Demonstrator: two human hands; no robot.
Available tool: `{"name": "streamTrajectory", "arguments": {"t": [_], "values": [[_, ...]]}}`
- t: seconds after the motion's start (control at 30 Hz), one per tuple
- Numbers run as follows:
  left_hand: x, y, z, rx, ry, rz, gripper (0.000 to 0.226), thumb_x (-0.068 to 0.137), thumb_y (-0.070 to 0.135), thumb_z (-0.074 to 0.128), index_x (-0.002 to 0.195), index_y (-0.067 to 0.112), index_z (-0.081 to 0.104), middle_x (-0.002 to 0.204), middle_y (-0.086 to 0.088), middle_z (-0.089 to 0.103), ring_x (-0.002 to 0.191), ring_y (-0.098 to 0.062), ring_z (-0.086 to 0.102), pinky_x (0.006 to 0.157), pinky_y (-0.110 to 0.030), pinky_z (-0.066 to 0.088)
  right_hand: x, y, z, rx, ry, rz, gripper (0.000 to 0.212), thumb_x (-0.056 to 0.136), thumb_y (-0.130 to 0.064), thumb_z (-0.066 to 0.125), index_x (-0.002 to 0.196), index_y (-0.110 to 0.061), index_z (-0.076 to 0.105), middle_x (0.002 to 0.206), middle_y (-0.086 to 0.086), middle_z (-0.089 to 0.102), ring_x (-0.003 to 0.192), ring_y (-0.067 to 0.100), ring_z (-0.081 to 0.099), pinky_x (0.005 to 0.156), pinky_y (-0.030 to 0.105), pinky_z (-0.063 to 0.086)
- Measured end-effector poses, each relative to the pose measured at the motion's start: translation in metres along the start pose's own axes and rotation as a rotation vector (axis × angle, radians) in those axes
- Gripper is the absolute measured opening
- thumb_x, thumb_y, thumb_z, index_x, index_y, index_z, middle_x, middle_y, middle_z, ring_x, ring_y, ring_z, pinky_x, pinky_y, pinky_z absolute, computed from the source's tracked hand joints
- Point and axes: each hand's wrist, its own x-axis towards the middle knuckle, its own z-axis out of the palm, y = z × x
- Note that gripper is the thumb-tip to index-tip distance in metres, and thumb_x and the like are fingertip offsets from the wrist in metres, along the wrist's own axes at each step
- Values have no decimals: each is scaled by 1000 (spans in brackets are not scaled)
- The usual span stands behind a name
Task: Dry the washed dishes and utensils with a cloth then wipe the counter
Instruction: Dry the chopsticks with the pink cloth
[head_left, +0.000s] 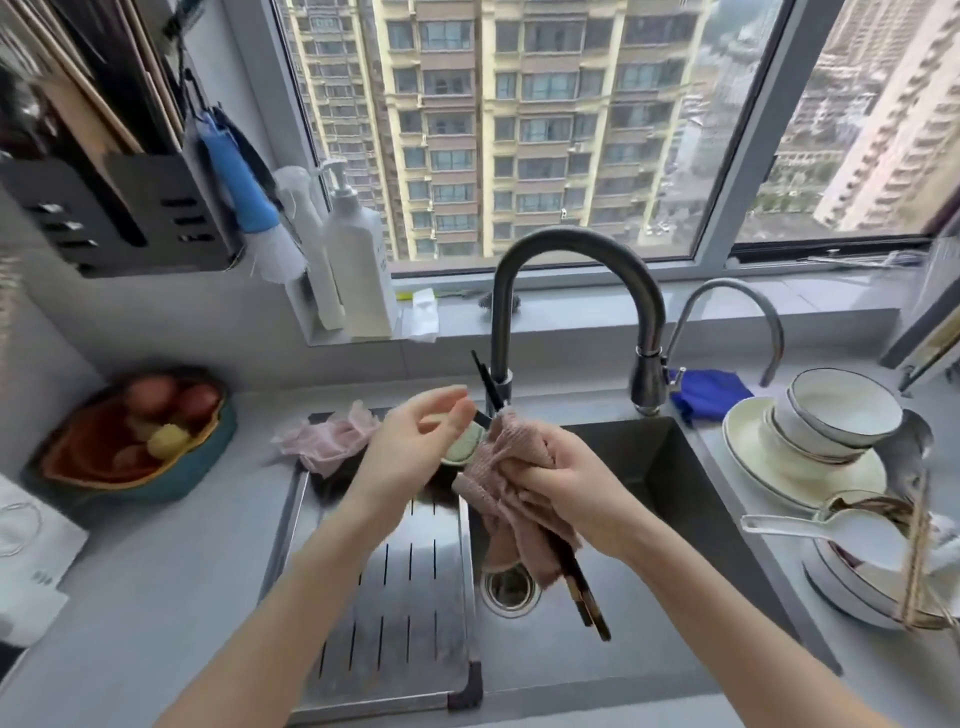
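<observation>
While the right hand (566, 488) grips cloth (498, 457) around the chopsticks (582, 592), the left hand (410, 441) hangs loosely open.

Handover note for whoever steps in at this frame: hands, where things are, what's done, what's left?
Right hand grips the cloth wrapped round the chopsticks, over the sink.
Left hand open beside the cloth, holding nothing.
Bowls, plate and spoon sit stacked on the counter right of the sink; dried or not, cannot tell.
Left: finish the chopsticks, check the stack, wipe the counter.
</observation>
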Motion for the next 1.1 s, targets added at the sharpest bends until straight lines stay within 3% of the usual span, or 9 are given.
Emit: {"name": "streamTrajectory", "arguments": {"t": [0.13,0.33,0.47,0.6,0.77,0.83,0.93,1.03,1.1], "values": [[19,-3,-2,-293,-9,42,15,88,27,59,86,16,69,78,7,71,73,-5,64,76,-23,50,12,-19,20,-50,-135,27,18,90,6,54,104,-5,60,85,5,66,82,17,65,78,32,55],[38,-4,-28,-609,273,-105,16,88,14,61,73,7,64,66,-7,67,59,-12,66,52,-20,54,29,-19,19,-224,-182,64,18,88,3,57,98,-11,64,85,5,68,81,17,67,80,38,56],[49,-5,-63,-679,392,-172,18,87,15,63,72,6,63,54,-3,67,53,-15,67,65,-35,59,36,-16,12,-300,-215,69,16,87,1,59,97,-10,62,82,2,68,80,15,67,79,40,56],[51,-3,-110,-690,578,-119,17,86,13,66,72,4,60,50,-1,65,49,-13,66,53,-30,58,51,-24,11,-418,-212,64,20,88,1,61,107,-2,59,89,9,64,74,11,64,67,26,58],[44,4,-156,-629,735,-90,27,80,11,72,100,1,56,63,-9,66,48,-14,66,48,-28,57,80,-44,23,-640,-67,-160,16,91,-11,58,105,-19,58,94,-5,66,85,6,63,79,25,54],[43,9,-147,-556,683,-86,22,79,9,73,91,-1,58,68,-12,63,45,-14,65,46,-26,55,91,-61,50,-607,-74,-269,13,93,-16,55,105,-21,55,94,-11,64,84,1,61,77,17,49],[49,16,-120,-384,661,-80,21,78,12,75,66,7,58,56,-4,64,46,-14,61,52,-29,57,109,-72,99,-748,-166,-352,22,92,-21,56,113,-16,51,102,-4,63,94,15,59,85,29,46],[60,24,-117,-325,754,-51,28,75,15,78,57,13,57,52,-3,62,57,-23,59,64,-39,57,116,-63,123,-824,-75,-379,23,88,-12,52,111,-8,49,108,8,65,99,30,59,83,40,47],[64,27,-127,-403,766,-34,27,78,9,75,59,7,56,59,-12,61,49,-24,60,52,-36,59,113,-54,116,-867,-47,-378,26,87,-8,50,113,-9,49,109,9,65,100,32,59,81,39,46]]}}
